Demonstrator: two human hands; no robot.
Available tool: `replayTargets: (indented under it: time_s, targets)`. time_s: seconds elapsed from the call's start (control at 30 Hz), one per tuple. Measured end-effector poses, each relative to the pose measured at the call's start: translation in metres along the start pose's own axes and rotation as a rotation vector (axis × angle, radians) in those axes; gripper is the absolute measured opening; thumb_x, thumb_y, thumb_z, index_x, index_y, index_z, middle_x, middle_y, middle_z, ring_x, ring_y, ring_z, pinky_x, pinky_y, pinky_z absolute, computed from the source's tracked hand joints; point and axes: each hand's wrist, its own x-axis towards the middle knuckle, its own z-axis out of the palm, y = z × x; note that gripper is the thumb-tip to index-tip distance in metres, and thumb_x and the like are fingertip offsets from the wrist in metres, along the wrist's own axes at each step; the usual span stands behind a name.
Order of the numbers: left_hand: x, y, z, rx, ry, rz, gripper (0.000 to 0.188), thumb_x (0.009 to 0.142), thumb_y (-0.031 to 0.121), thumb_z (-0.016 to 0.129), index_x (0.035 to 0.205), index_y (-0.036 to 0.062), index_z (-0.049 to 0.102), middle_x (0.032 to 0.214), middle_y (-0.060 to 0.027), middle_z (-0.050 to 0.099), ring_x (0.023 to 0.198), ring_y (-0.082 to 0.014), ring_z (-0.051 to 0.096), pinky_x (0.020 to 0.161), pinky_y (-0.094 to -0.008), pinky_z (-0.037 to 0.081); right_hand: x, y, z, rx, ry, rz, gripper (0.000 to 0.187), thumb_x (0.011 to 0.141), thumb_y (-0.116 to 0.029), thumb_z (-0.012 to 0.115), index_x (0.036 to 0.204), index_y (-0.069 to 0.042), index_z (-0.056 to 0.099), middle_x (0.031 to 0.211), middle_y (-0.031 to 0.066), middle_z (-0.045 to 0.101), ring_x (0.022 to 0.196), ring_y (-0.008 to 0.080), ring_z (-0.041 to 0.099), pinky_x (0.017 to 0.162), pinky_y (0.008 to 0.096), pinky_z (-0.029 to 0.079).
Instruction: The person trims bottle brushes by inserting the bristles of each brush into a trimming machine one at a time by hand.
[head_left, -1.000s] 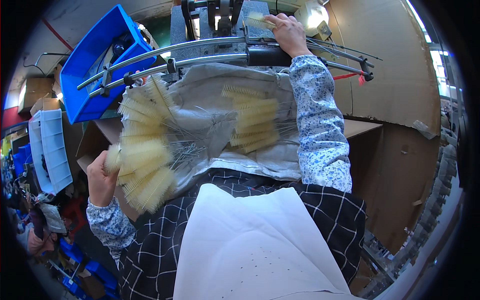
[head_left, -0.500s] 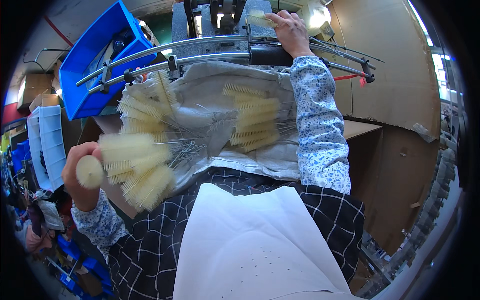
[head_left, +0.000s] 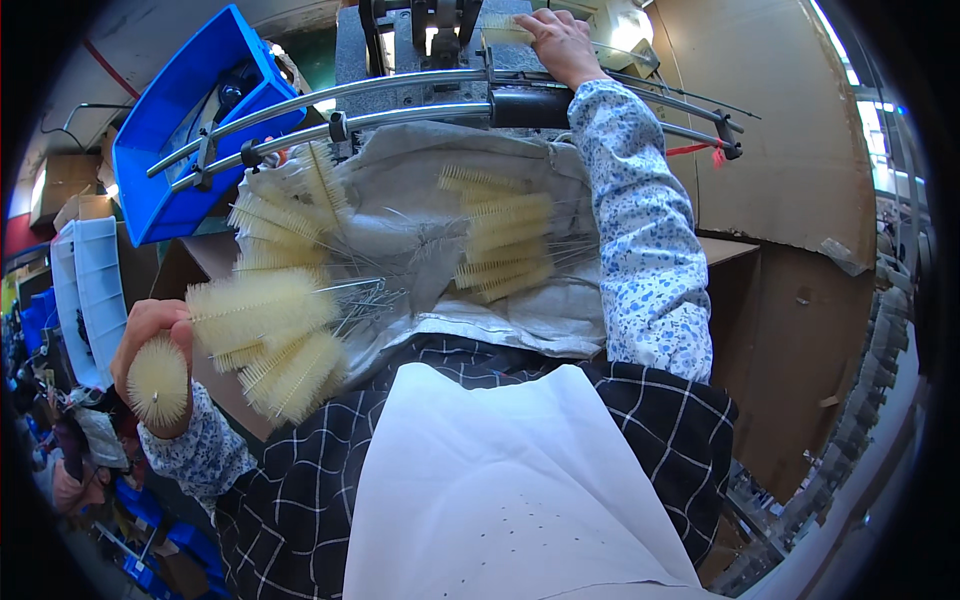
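My left hand (head_left: 143, 338), at the left, is closed on pale-yellow bristle brushes with twisted wire stems. One brush (head_left: 158, 382) is seen nearly end-on below the fingers. Finger and thumb pinch the tip of another brush (head_left: 262, 305), which lies sideways above the left pile. At the far side, my right hand (head_left: 565, 45) is closed on a pale brush (head_left: 507, 30) beside the dark machine (head_left: 437, 35). Its grip on the stem is partly hidden. A second group of brushes (head_left: 508, 225) lies on the grey cloth (head_left: 390, 170), wires toward the right.
Two bent metal rails (head_left: 400, 116) with a black sleeve (head_left: 535, 109) cross between me and the machine. A blue bin (head_left: 150, 190) stands far left, a white crate (head_left: 85, 295) nearer. Cardboard (head_left: 770, 130) rises at the right. A white apron (head_left: 500, 450) covers my lap.
My right hand has moved a little farther away and left, bringing its brush closer to the machine. In my left hand, the end-on brush has tilted and sits slightly lower.
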Motion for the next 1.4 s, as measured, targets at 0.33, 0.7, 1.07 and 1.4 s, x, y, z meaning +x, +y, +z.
replayTargets:
  time_s: [0.33,0.7,1.07,1.4]
  targets:
    - [0.005,-0.006,0.001,-0.01,-0.011,0.018,0.015,0.074,0.011,0.062,0.076,-0.0014,0.054,0.07,-0.0108,0.057,0.063,-0.018,0.053,0.058,-0.0261,0.041,-0.06,0.036,-0.01,-0.305,0.104,0.421,0.044,0.075,-0.035,0.055,0.112,-0.013,0.051,0.102,0.0061,0.054,0.098,0.0261,0.044,0.086,0.041,0.03]
    - [0.012,0.0,0.006,-0.037,0.066,0.05,0.017,0.075,0.014,0.062,0.077,-0.0009,0.053,0.07,-0.0109,0.056,0.063,-0.0173,0.052,0.058,-0.0257,0.041,-0.05,0.018,-0.003,0.199,0.119,0.378,0.031,0.075,-0.021,0.055,0.101,-0.005,0.056,0.099,0.0112,0.056,0.088,0.0276,0.055,0.079,0.0337,0.042]
    - [0.004,-0.013,-0.015,-0.091,0.118,-0.014,0.02,0.076,0.017,0.061,0.08,0.0002,0.052,0.075,-0.0104,0.055,0.067,-0.0151,0.05,0.061,-0.0238,0.038,-0.023,-0.049,0.005,0.126,0.144,0.394,0.029,0.072,-0.016,0.053,0.098,-0.007,0.057,0.095,0.0101,0.058,0.088,0.0259,0.055,0.074,0.038,0.043]
    - [0.028,-0.001,0.002,-0.088,0.054,0.054,0.018,0.077,0.016,0.061,0.08,0.0003,0.053,0.075,-0.0091,0.056,0.067,-0.0145,0.051,0.062,-0.0239,0.039,0.004,-0.102,0.009,0.19,0.109,0.422,0.023,0.077,-0.018,0.05,0.097,-0.008,0.056,0.092,0.0077,0.058,0.089,0.0251,0.055,0.074,0.0417,0.039]
